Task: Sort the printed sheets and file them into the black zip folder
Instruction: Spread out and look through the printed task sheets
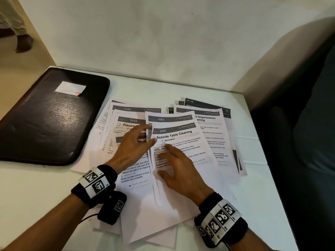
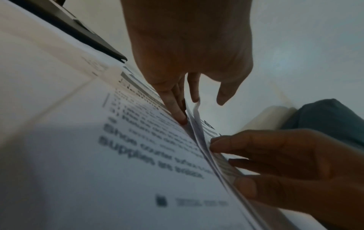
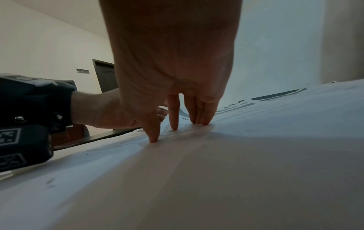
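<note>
The black zip folder (image 1: 50, 116) lies closed at the table's left, a white label on its cover. Printed sheets are spread beside it in loose piles. On top of the middle pile is the sheet headed "Bedside Table Cleaning" (image 1: 183, 140). My right hand (image 1: 168, 153) lies flat on that sheet, and its straight fingertips (image 3: 174, 126) press the paper down. My left hand (image 1: 143, 136) reaches to this pile's left edge with straight fingers (image 2: 177, 112). That edge (image 2: 197, 112) is lifted and runs between the fingers, while the thumb stays clear of it.
Another fanned pile of sheets (image 1: 217, 134) lies to the right, near the white table's (image 1: 36, 187) right edge. A dark sofa (image 1: 308, 124) stands beyond that edge. The wall runs close behind. A person's foot (image 1: 23, 42) shows at the far left.
</note>
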